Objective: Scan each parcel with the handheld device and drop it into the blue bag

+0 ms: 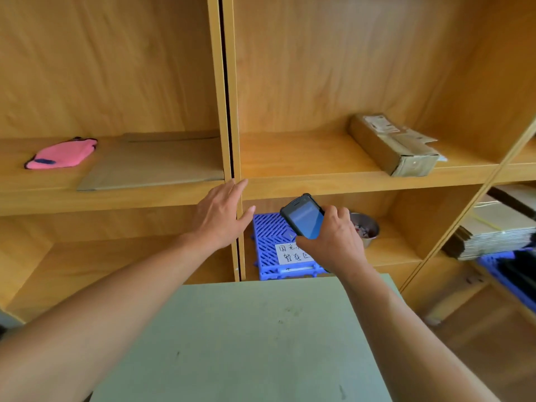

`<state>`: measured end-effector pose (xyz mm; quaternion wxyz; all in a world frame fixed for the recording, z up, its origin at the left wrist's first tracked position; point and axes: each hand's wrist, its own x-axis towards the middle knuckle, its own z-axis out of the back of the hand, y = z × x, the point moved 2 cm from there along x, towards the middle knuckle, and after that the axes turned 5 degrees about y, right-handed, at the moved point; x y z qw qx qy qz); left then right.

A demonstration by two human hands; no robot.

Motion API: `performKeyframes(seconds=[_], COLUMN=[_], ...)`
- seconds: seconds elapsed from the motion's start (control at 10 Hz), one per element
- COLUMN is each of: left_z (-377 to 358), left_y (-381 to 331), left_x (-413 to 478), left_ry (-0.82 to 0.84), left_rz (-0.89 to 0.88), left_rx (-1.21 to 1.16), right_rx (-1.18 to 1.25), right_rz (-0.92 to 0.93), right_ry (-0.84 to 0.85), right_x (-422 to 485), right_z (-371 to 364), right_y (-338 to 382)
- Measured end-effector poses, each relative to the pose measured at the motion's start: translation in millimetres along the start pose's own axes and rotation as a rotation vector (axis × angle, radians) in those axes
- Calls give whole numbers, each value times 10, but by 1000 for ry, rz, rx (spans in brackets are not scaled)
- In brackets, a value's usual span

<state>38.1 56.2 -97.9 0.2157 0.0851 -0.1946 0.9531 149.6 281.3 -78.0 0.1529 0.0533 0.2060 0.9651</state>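
Our right grip [333, 242] is curled round the handheld scanner [303, 219], thumb on its near edge and fingers wrapped behind. The blue screen is tilted up towards us and the top end points at the shelving. Our left grip [220, 216] is spread flat with the fingers straight and holds nothing. It reaches out in front of the upright divider [232, 111] between the two bays; we cannot tell whether the fingertips touch the wood.

Just behind the scanner, on the lower shelf, a blue slatted plastic pallet [269, 242] stands on edge with a handwritten paper label [291, 252] on it. A metal bowl [367, 227] of small scraps sits beside it to the right.

The one parcel [394, 143] we see, a long cardboard box with a shipping label on top, lies on the middle shelf [290, 158]. It is up and to the right, well apart from both grips.

In the left bay, a flat cardboard sheet [156, 161] lies beside a pink glove [62, 153]. Nearest to us is the pale green table [246, 338], and flattened cartons [493, 233] are stacked at far right.
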Motion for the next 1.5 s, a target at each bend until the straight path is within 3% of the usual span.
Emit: performKeyframes(seconds=[0.3, 0.5, 0.7, 0.8, 1.1, 1.4, 1.5], left_z=[460, 683, 806, 862, 993, 1156, 1242], left_y=[-288, -277, -282, -272, -199, -277, -263], left_x=[580, 715, 863, 879, 892, 876, 899], left_ry=[-204, -300, -224, -220, -236, -256, -280], left_rz=[-81, 10, 179, 201, 231, 234, 270], left_rx=[27, -88, -549, -625, -658, -759, -790], right_rx=[-16, -44, -66, -92, -169, -184, -148], right_rz=[49, 35, 23, 6, -77, 1, 129], right_ry=[-19, 20, 78, 96, 69, -5, -100], right_x=[994, 1624, 2109, 2319, 2704, 2511, 2394], right_z=[370, 441, 243, 94, -152, -133, 122], right_y=[252, 593, 956, 1110, 1255, 1237, 1380])
